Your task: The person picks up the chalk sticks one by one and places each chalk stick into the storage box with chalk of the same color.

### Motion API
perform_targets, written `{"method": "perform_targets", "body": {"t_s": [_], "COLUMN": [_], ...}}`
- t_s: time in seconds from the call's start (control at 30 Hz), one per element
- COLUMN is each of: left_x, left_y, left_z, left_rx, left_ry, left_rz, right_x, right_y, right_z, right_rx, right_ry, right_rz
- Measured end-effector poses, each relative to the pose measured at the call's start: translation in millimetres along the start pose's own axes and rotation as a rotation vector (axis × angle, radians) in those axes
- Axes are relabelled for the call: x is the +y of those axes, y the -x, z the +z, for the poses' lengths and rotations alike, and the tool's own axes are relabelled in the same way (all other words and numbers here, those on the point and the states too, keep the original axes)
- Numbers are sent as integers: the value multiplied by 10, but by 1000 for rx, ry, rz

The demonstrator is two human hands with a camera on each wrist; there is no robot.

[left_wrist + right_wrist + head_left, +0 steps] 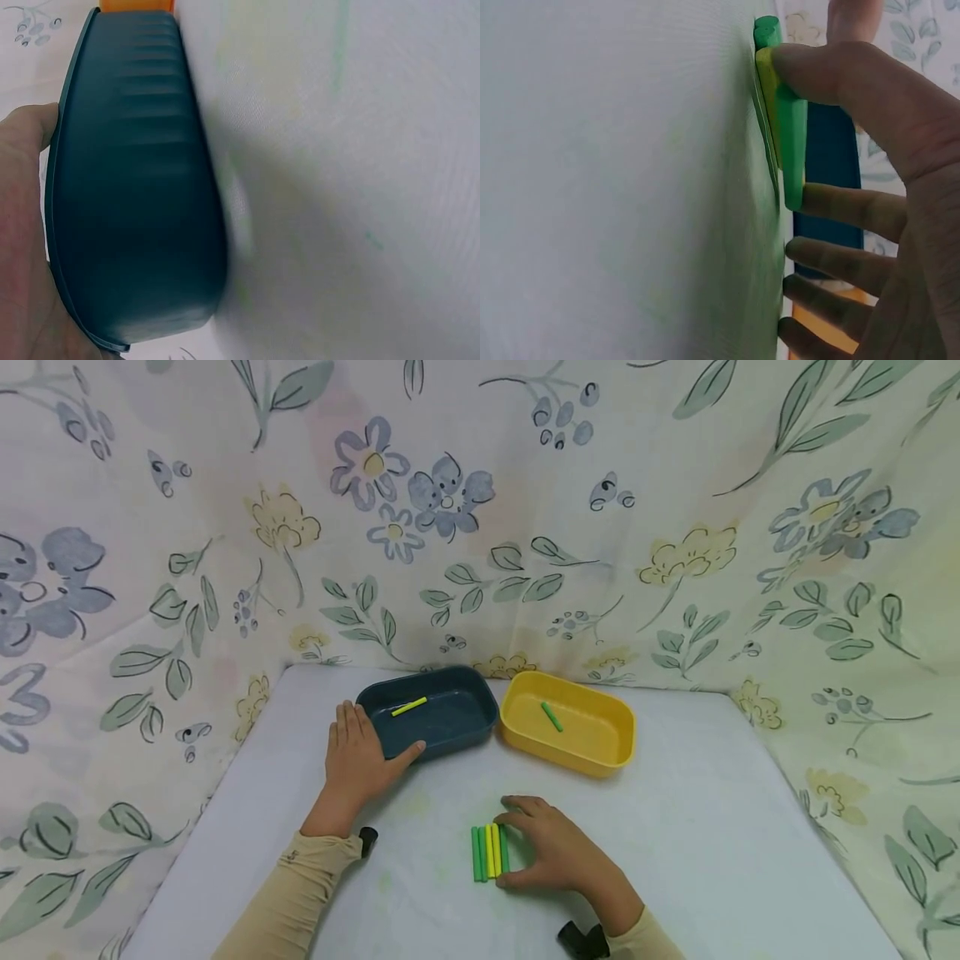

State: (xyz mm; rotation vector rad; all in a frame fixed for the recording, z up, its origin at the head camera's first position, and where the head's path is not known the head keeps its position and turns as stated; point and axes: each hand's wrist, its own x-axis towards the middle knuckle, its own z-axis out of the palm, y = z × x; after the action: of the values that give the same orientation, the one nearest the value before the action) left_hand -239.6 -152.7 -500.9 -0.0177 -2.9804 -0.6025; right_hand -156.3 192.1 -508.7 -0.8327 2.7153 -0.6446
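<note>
Several short green and yellow sticks lie side by side in a row on the white table. My right hand (558, 847) is at the row's right end, its thumb and index finger pinching the outermost green stick (793, 142) by its two ends. The yellow stick (769, 97) beside it sits close to the thumb. My left hand (356, 756) rests on the left end of a dark blue tray (457, 745), fingers straight along the side and thumb spread at the near rim. A yellow stick (408, 707) lies in that tray.
To the right of the blue tray, touching or nearly touching it, stands a yellow tray (555, 753) holding one green stick (551, 717). A flowered cloth (510, 610) hangs behind the table (712, 827). Faint green and yellow smudges mark the table's surface.
</note>
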Motion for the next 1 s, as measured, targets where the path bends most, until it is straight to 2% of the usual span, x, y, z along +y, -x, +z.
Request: {"method": "perform_targets", "body": {"t_s": [0.23,0.43,0.9,1.0], "left_x": [-15,-8,9,12], "left_y": [-21,-24,-28,-18], "left_z": [11,10,-15,-23], "left_rx": [6,1,-3,-3], "left_ry": [-15,-14,-26,-26], "left_rz": [0,-5,-7,-9], "right_x": [-12,-24,11,26], "right_y": [-17,-32,-44,-42], "right_z": [-8,-45,-73,-46], "right_rx": [85,115,148,134], "right_ry": [55,27,14,7], "right_rz": [-21,-27,-51,-41]}}
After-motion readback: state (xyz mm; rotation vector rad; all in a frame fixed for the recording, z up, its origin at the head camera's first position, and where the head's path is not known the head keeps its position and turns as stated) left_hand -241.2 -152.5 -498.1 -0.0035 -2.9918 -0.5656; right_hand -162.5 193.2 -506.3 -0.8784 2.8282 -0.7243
